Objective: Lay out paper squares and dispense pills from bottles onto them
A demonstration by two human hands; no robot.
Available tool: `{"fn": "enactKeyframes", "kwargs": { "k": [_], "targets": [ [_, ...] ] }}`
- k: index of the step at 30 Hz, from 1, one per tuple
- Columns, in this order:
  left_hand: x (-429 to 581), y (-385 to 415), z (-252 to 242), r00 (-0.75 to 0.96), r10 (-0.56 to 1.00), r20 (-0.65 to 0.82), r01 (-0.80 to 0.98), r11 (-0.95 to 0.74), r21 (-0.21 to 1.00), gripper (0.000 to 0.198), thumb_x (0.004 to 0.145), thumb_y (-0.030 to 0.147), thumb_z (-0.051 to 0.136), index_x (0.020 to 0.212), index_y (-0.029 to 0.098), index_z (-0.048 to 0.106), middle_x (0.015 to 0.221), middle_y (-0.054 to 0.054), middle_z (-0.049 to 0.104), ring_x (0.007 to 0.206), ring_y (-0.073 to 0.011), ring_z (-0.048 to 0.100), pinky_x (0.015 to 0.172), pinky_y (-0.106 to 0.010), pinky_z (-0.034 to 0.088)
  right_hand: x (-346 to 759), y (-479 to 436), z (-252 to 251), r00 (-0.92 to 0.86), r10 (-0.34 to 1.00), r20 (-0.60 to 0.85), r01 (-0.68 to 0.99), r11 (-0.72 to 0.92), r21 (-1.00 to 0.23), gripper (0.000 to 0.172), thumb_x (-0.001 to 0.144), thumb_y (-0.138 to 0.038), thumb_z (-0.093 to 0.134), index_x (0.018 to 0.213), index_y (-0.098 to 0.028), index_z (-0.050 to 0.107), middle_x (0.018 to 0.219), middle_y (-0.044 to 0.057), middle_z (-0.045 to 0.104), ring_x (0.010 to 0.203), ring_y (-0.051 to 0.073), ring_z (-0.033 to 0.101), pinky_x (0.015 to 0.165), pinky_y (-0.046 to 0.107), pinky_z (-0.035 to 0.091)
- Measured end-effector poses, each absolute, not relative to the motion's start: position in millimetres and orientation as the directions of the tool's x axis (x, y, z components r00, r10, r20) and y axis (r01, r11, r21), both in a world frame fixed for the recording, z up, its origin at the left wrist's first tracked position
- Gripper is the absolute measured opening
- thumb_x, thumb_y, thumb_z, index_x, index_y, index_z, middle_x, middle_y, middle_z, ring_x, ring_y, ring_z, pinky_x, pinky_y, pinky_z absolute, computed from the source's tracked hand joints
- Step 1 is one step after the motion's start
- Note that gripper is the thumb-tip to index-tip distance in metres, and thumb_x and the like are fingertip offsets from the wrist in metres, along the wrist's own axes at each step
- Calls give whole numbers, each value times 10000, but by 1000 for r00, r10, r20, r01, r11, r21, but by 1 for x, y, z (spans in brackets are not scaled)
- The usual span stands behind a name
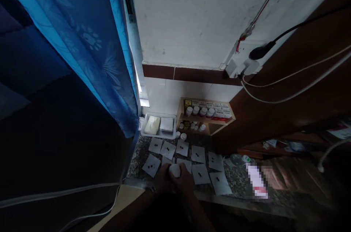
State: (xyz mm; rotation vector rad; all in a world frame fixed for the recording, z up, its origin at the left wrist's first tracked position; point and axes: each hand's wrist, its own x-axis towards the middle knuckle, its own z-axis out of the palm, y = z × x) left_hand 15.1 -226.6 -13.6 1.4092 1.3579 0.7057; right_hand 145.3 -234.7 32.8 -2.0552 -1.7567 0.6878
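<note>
Now my left hand [163, 178] and right hand [184, 183] curl closely around a white round tub [174, 170], held just over dark-specked paper squares [197, 154] on the granite counter [236, 177]

legible text: none | box labels on wooden shelf [207, 108]: too small to read | packet [257, 181]: pixelated

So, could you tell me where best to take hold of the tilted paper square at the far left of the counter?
Pinch the paper square at its left corner, coming from above, away from the left hand and right hand around the white tub. It lies flat, with dark specks mid-sheet, so that corner stays clear of them.
</note>
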Motion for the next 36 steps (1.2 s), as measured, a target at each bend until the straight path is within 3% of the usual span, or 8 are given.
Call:
{"fn": "enactKeyframes", "kwargs": {
  "k": [6,10,17,20,23,26,30,36],
  "targets": [
    [-12,-240,-16,327,920,-217,290,121,949,439,574,224,708,978,160,548,943,-32,637,837,-191,568,758,-308,470,146,-230,53,-271,950,-153,798,133,-587,301,746,-490,491,900,-240,556,832,34,639,767,187,594,663,252,411],
    [-20,-242,-20,248,945,-213,247,151,957,480,582,226,706,1024,170,527,977,-32,631,888,-203,569,789,-314,467,149,-220,67,-460,881,-112,730,303,-613,554,741,-444,516,1245,-227,446,1177,83,575,1038,219,544,845,292,404],
    [-27,-242,-19,149,960,-237,366,169,915,415,586,260,713,951,168,537,941,-46,632,859,-213,573,768,-333,466,124,-209,75,-278,868,-412,917,112,-382,428,809,-517,410,977,-187,627,888,116,682,845,242,627,727,310,428],
    [-27,-242,-17,123,967,-222,362,164,917,414,574,244,712,946,169,547,937,-40,634,850,-210,576,763,-337,471,129,-206,72,-403,878,-259,835,237,-496,437,758,-417,514,1127,-189,567,1082,108,632,984,233,578,800,297,421],
    [-26,-242,-15,43,978,-204,343,178,922,458,565,201,702,993,164,545,978,-53,635,906,-224,581,802,-360,474,147,-195,55,-286,941,-182,840,154,-521,384,819,-332,431,1162,-207,551,1115,77,615,1022,191,553,848,271,407],
    [-28,-243,-15,-32,981,-191,374,189,908,486,565,192,697,1026,169,546,1026,-68,635,971,-245,578,861,-401,463,165,-181,20,-84,968,-236,932,-7,-363,369,877,-299,341,1135,-190,582,1156,103,598,1085,198,522,908,294,377],
    [-33,-245,-19,-41,981,-189,407,190,894,471,557,188,699,1008,175,562,1031,-67,643,989,-256,584,892,-432,461,174,-171,-28,5,952,-305,990,-47,-131,484,863,-394,412,1322,-238,415,1391,136,397,1266,277,356,990,449,288],
    [-41,-249,-32,-101,968,-228,422,249,872,526,546,154,702,1049,170,549,1074,-77,638,1056,-267,566,947,-465,428,179,-170,-55,4,936,-352,997,-32,-74,475,875,-506,329,1300,-320,430,1396,106,397,1311,305,263,1002,587,151]
  ]
}}
